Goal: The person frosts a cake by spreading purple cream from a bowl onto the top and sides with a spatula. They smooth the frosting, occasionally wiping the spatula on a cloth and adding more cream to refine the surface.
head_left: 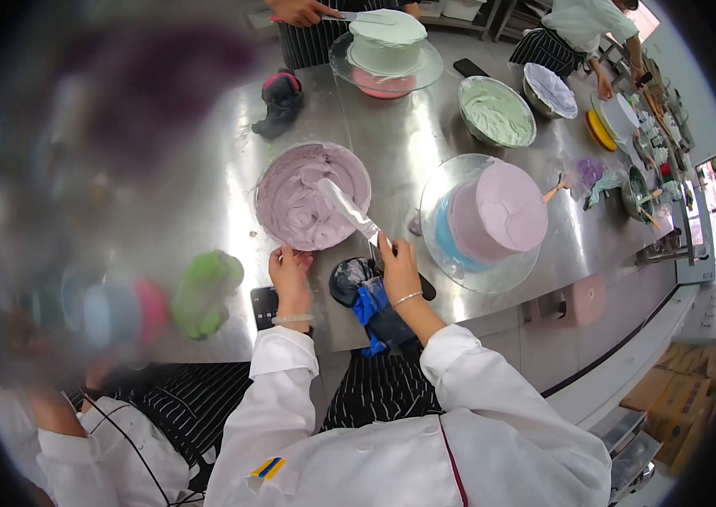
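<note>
My right hand point(401, 272) is closed round the dark handle of a palette knife point(349, 209). Its long blade, smeared with pale cream, reaches over the mixing bowl point(257, 221) and the lilac cream point(299, 198) inside it. At the bowl's near edge, my left hand point(290, 277) grips the rim with curled fingers. Right of the bowl, a lilac-coated cake point(510, 207) stands on a glass turntable point(493, 280) with a blue base. A dark cloth with blue parts point(368, 296) lies by the table edge between my wrists. A phone point(264, 306) is beside my left wrist.
Across the steel table point(404, 127), a person's hand point(303, 11) works on a pale green cake point(388, 51). Bowls of green cream point(497, 114) and pale lilac cream point(551, 91) stand at the back right. A green cloth point(208, 291) lies left, near another person's sleeve point(79, 456).
</note>
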The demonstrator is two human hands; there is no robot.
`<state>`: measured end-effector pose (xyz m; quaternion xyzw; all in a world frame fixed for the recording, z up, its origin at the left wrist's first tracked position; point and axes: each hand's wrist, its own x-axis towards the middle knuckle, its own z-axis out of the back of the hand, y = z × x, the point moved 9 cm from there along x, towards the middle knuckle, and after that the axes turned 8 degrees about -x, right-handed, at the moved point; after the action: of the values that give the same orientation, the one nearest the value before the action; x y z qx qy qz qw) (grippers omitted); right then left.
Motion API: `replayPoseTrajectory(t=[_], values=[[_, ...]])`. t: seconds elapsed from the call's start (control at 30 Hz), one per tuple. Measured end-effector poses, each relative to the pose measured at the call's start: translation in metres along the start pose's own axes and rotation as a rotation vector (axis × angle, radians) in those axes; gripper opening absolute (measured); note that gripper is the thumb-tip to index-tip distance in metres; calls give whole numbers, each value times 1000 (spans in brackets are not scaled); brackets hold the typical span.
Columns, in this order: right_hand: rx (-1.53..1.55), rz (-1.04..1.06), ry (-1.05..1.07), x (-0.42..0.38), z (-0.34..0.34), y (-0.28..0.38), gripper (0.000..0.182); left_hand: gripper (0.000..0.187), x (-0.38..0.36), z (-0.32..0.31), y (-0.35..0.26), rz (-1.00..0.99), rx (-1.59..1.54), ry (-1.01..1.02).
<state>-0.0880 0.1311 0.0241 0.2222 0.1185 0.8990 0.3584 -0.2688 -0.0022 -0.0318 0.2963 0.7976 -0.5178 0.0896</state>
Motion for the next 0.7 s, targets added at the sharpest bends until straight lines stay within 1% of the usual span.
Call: replayPoseTrajectory(t=[0.07,0.13,0.2,0.23,0.3,0.37,0.43,0.5,0.53,0.63,0.7], values=[[-76,-44,90,-27,10,-11,48,15,6,1,3,7,1,10],[-41,-105,163,-60,30,-17,43,13,10,-1,3,17,4,12],[32,-93,99,-89,53,-20,31,13,14,0,5,21,-5,7],[34,-89,100,-86,55,-18,31,13,13,0,4,25,-9,-1],[519,-271,175,-83,43,-26,19,14,8,-1,0,27,-16,11],[862,-433,419,-45,7,-16,19,14,-4,-1,-3,37,-26,21],[1342,-438,512,-8,-46,-2,24,13,-9,5,-5,68,0,2],[1437,-508,746,2,-72,7,23,13,-11,11,-2,66,28,12],[1447,-526,744,-12,-72,2,23,14,-11,13,-4,45,7,0],[1305,-603,757,-79,-55,-32,23,17,-7,18,-1,14,3,25],[1216,-661,755,-135,-33,-51,23,21,-17,19,9,-3,-142,28]])
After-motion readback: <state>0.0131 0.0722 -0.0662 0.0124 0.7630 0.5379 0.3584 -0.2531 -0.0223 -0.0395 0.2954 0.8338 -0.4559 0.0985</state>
